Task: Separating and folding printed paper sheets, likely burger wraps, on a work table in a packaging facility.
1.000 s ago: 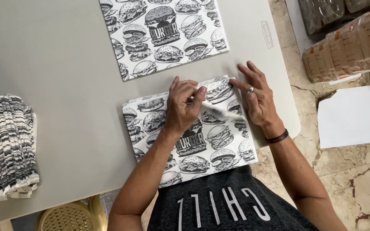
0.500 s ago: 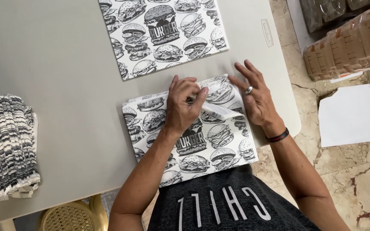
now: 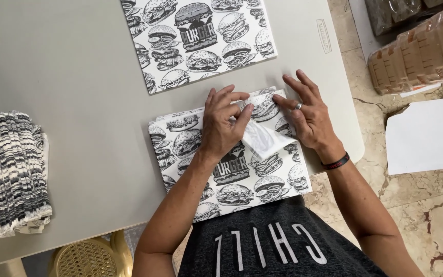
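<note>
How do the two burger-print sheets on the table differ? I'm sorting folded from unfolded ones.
The near burger-print sheet has a corner folded over, showing its white underside; the far burger-print sheet lies flat and unfolded. The left hand and right hand press the near one; nothing touches the far one. Both share the same black-and-white burger pattern on the grey table.
</note>
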